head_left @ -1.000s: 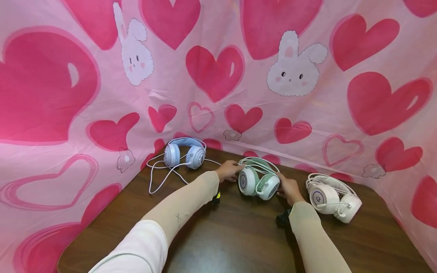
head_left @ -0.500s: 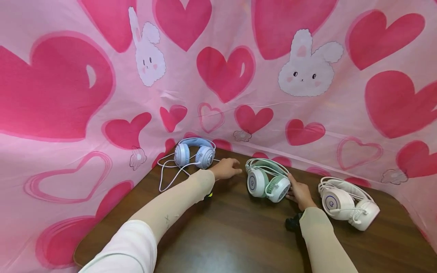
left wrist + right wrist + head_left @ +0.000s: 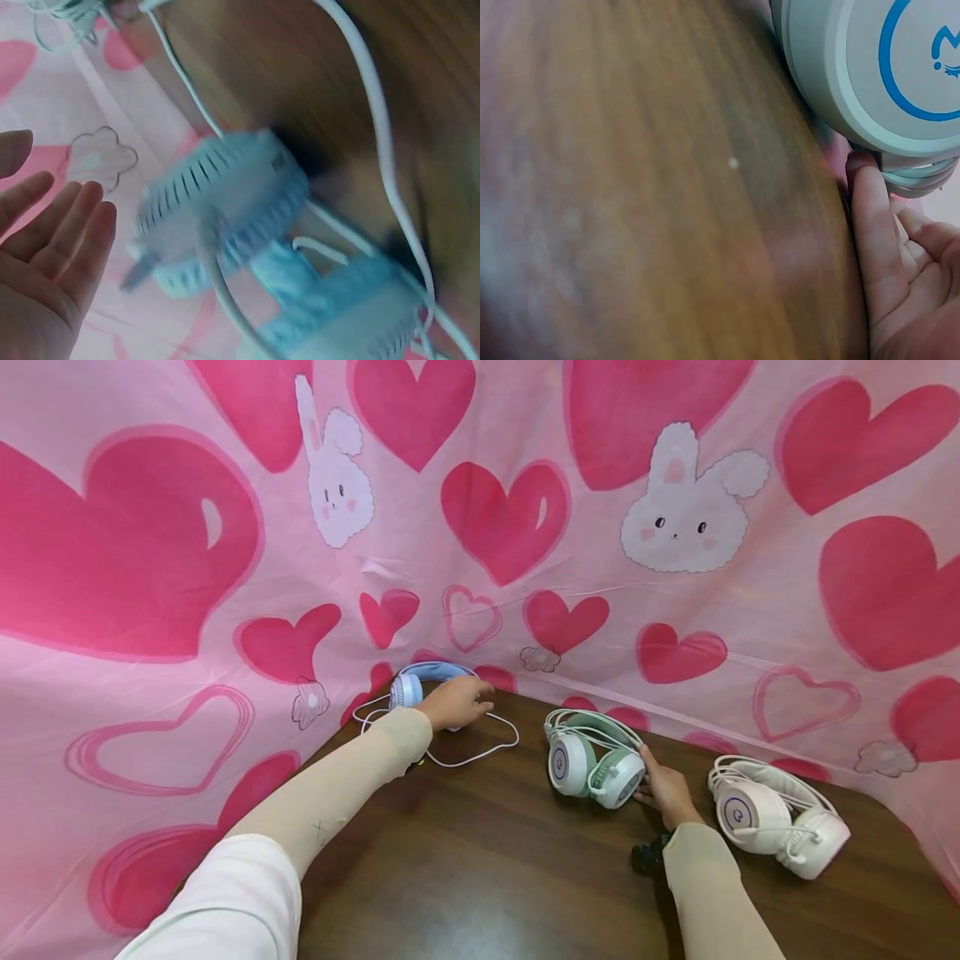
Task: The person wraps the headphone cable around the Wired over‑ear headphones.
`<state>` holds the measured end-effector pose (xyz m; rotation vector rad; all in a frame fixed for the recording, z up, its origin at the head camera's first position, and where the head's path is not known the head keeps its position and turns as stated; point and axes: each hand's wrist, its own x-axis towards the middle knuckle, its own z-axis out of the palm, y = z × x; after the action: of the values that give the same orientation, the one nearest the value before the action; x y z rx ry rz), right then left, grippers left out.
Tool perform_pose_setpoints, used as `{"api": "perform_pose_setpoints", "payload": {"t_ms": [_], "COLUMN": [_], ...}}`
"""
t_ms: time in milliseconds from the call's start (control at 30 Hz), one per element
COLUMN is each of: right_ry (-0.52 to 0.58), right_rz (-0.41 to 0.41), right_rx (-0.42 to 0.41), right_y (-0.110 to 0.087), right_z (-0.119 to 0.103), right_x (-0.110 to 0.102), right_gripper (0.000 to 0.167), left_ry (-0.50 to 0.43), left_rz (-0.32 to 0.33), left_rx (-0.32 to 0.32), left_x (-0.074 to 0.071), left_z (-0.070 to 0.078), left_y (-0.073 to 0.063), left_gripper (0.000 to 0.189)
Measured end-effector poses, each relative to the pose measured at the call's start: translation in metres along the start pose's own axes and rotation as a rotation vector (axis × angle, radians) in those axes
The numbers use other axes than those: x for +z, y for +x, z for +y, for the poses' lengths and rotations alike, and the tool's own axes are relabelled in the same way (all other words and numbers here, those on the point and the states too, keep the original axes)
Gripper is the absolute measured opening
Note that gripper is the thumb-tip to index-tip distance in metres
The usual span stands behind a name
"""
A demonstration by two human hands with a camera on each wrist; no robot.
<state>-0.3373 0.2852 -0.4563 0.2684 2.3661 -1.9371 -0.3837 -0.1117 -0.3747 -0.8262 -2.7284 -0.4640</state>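
Observation:
My left hand [image 3: 457, 702] reaches over the light blue headphones [image 3: 406, 691] at the back left, hiding most of their right ear cup in the head view. In the left wrist view that hand's fingers [image 3: 56, 240] are loosely extended beside the blue ear cup [image 3: 225, 202], with a gap between. My right hand [image 3: 670, 789] holds the white-and-green headphones [image 3: 570, 764] by the right ear cup's outer side, near the headband end. In the right wrist view, one digit [image 3: 870, 217] meets the cup's lower edge; the other fingertips are partly hidden.
Cream-white headphones [image 3: 753, 818] stand at the right with their cable bundled over the headband. A loose white cable [image 3: 480, 756] from the blue pair curves across the brown table [image 3: 465, 877]. A pink heart-print cloth [image 3: 562, 527] hangs behind.
My left hand has let go of the white-and-green headphones and moved left to the blue pair. The right hand stays at the white-and-green pair. The view has turned slightly left.

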Motion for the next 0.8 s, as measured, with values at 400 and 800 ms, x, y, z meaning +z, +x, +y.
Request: {"api": "perform_pose_setpoints", "payload": {"t_ms": [400,800], "right_ry": [-0.005,-0.005], "right_rz": [-0.007,0.031], "right_rx": [-0.015,-0.009], "right_y": [0.000,0.000], "right_z": [0.008,0.003], "right_x": [0.003,0.000], "right_gripper": [0.099,0.096], "left_ry": [0.038,-0.148], "left_rz": [0.094,0.141], "left_rx": [-0.036,-0.418], "left_x": [-0.016,-0.033], "left_z": [-0.040,-0.104], "left_y": [-0.012,-0.018], "left_gripper": [0.039,0.048]}}
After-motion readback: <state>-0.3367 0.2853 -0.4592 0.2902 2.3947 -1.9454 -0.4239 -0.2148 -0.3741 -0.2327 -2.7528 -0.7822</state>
